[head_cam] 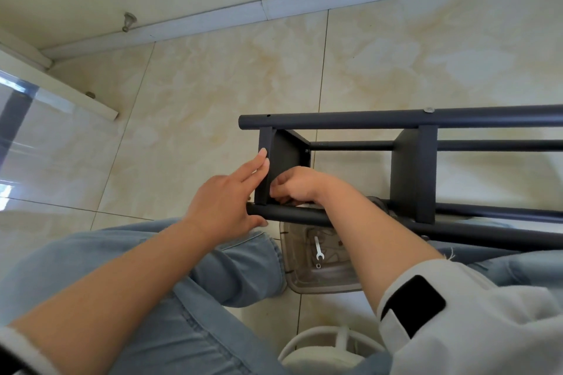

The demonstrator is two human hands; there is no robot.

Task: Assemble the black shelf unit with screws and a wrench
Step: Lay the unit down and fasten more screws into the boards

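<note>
Your black shelf unit [414,167] lies on its side across your lap and the tiled floor [213,94], its round tubes running off toward the right edge of the view and its two flat panels standing on edge between them. Your left hand [227,201] is released and flat: the straight fingers [259,161] press against the outer face of the end panel [288,158], and the thumb rests along the near tube [292,215]. Your right hand [294,184] reaches in just behind that panel, down at its corner where it meets the near tube; its fingers are curled tightly there, but whether they pinch a screw or anything else cannot be told, since the fingertips are hidden. Under the near tube, on the floor between your knees, a clear plastic tray [307,280] holds the small silver wrench [317,248], lying untouched. A silver bolt head [429,110] shows on the far tube.
</note>
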